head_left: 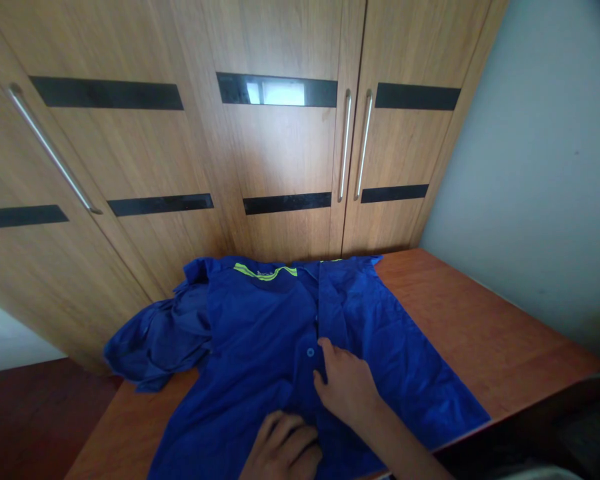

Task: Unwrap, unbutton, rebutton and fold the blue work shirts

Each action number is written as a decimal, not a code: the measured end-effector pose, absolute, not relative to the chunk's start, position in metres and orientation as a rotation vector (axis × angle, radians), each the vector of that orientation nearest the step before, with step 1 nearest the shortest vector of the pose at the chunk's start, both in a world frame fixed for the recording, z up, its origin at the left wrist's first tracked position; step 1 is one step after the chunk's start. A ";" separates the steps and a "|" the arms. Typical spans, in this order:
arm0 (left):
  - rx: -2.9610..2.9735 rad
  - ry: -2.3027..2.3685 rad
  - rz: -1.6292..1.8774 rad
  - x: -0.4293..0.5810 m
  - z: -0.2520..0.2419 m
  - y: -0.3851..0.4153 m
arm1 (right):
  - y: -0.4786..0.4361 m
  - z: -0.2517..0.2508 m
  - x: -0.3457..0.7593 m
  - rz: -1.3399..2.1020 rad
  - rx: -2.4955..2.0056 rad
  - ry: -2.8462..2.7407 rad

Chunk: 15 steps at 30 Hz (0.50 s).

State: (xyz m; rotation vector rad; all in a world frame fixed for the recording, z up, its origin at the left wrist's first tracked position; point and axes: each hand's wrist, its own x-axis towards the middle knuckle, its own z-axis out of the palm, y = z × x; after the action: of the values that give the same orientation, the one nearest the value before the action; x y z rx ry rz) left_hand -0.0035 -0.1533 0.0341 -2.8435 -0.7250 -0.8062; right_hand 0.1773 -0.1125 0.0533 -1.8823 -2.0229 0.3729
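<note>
A blue button-up work shirt (260,333) with yellow-green trim at the collar lies spread on the reddish-brown wooden surface, one sleeve (160,337) bunched at the left. A round blue button (311,352) shows on its front. My right hand (347,380) touches the front placket beside this button, with index finger and thumb apart; its other fingers are mostly hidden. At the bottom of the view, my left hand (283,448) rests on the lower front of the shirt. Its fingers are bent and slightly apart, and no cloth shows pinched between them.
A wooden wardrobe (280,153) with dark strips and metal handles (364,143) rises directly behind the surface (460,320). A pale wall (540,167) bounds the right side. Dark reddish floor (35,420) lies at the lower left.
</note>
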 end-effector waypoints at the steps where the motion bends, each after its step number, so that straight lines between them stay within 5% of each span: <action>1: -2.811 -0.753 -0.814 -0.001 0.033 -0.153 | -0.110 0.051 0.177 0.391 -1.893 -2.023; 10: -2.738 -1.125 -0.894 0.035 0.039 -0.148 | -0.100 0.033 0.202 0.795 -1.427 -1.606; 15: -2.652 -0.924 -1.139 0.042 0.043 -0.149 | -0.104 0.039 0.212 0.983 -1.275 -1.405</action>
State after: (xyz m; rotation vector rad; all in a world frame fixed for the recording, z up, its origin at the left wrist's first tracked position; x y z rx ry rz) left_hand 0.0418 -0.1489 0.0432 -2.6519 -0.9236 -1.1389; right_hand 0.2119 -0.1035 0.0388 -1.2745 -1.4047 0.9831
